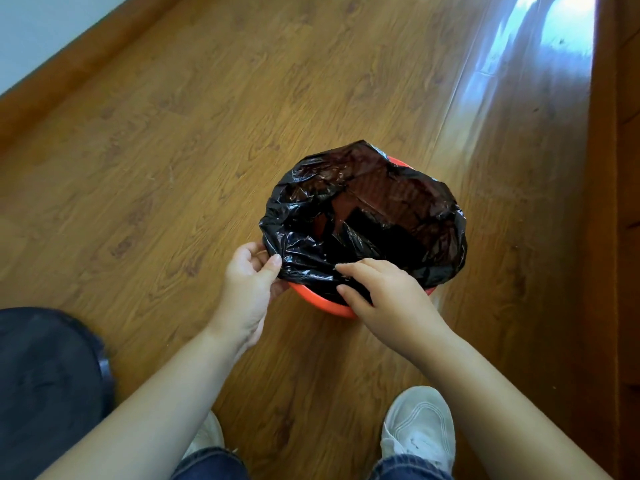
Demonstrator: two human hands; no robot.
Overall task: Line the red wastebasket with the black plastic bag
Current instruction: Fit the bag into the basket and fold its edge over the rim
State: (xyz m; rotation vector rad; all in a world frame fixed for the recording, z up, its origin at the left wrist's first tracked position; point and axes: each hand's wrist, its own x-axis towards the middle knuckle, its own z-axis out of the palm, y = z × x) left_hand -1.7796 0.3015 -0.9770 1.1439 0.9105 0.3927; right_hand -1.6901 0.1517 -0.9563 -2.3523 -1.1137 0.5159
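The red wastebasket point(325, 304) stands on the wooden floor in front of me. Only its near rim and a sliver of the far rim show. The black plastic bag point(367, 209) sits inside it, mouth open, its edge folded out over most of the rim. My left hand point(247, 282) pinches the bag's edge at the near left side of the rim, thumb on top. My right hand point(384, 289) rests on the near edge of the bag, fingers pressing the plastic against the rim.
Wooden floor point(173, 150) all around the basket. A skirting board and white wall point(41, 39) run along the upper left. A wooden door frame point(616, 202) stands at the right. My white shoes point(419, 424) and a dark knee point(45, 386) are close below.
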